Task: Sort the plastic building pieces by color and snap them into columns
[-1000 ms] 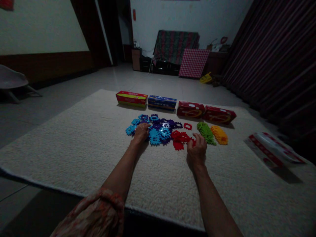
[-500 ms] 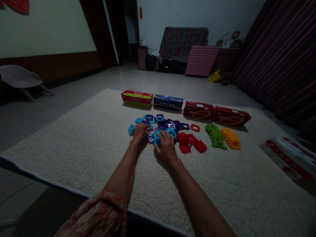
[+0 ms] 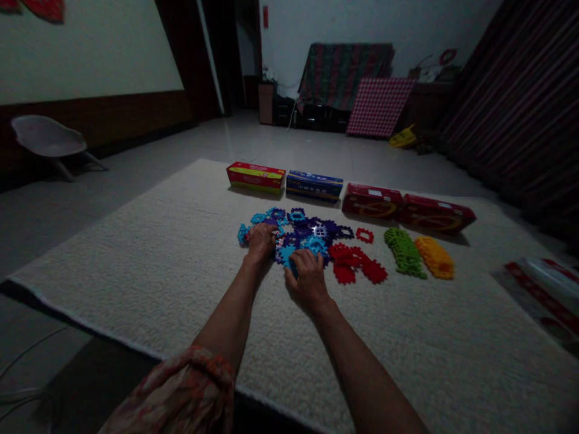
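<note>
A loose pile of blue and purple toothed plastic building pieces lies on a cream mat. At its left edge, my left hand has its fingers curled down on the pieces; what lies under the fingertips is hidden. My right hand is at the near side of the pile, with thumb and fingers bent around a blue building piece. Beside it on the right are several red pieces and one red frame piece. A green row and a yellow row of pieces lie farther right.
Along the mat's far side stand a red-and-yellow box, a blue box and two dark red boxes. A plastic-wrapped package is at the right edge. A small chair stands on the floor at left.
My right hand has drawn slightly toward me with the blue piece, off the light blue pieces. My left hand stays over the pile's left side. The camera view has shifted slightly.
</note>
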Motion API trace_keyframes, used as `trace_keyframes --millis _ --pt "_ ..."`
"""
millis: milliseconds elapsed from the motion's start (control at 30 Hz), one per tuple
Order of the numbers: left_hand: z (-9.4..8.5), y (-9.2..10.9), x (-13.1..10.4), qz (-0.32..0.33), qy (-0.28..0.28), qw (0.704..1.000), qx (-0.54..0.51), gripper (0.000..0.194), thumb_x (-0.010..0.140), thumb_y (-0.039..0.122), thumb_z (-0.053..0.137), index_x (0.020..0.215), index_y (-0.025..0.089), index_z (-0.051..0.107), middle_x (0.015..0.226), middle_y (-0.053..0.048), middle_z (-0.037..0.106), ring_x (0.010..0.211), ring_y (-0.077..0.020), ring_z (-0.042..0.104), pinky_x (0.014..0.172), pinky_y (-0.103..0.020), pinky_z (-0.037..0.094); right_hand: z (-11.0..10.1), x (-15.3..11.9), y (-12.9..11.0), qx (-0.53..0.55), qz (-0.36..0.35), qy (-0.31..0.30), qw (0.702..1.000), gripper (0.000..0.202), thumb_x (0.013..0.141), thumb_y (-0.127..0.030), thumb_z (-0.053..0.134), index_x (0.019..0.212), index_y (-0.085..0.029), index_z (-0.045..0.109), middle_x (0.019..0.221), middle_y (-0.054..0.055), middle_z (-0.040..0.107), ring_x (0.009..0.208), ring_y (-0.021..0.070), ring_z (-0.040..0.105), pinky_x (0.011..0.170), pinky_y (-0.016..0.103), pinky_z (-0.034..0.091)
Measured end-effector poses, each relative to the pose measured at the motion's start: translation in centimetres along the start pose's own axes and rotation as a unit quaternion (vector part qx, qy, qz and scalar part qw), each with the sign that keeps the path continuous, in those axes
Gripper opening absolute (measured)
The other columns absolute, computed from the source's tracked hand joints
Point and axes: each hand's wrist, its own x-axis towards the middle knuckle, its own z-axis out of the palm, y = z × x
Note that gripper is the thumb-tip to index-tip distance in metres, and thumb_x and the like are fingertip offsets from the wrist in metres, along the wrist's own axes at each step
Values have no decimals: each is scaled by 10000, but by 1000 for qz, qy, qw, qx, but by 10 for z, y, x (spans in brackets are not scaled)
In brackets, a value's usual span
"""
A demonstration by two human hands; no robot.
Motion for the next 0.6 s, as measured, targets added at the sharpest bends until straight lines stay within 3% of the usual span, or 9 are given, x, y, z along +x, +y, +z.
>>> trace_keyframes --millis 67,233,433,600 --pt "-1 0 1 2 4 1000 7 337 863 100 532 1091 191 763 1124 -131 719 1117 -298 626 1009 -437 444 0 0 0 -2 4 3 1000 176 904 -247 571 1069 -212 622 1170 109 674 1190 289 527 1118 513 241" --pt "3 1 0 93 -9 996 -11 229 852 166 594 991 216 769 1185 -107 701 1185 -288 580 1056 -445 425 1 1 2 -7 5 -5 1000 192 902 -249 567 1079 -208 631 1191 109 668 1196 289 525 1117 502 242" --pt "11 -2 3 7 31 999 7 266 858 158 554 1043 210 739 1053 -107 719 1062 -270 621 997 -418 465 2 1 5 -5 1 0 1000 175 903 -246 570 1062 -213 635 1186 112 677 1183 290 531 1103 498 258" --pt "7 -2 7 -22 38 999 16 255 842 94 533 909 210 750 1029 -108 706 1072 -271 606 991 -418 466 2 1 4 4 3 3 1000 165 897 -239 578 1052 -213 630 1181 108 680 1175 288 538 1096 497 262"
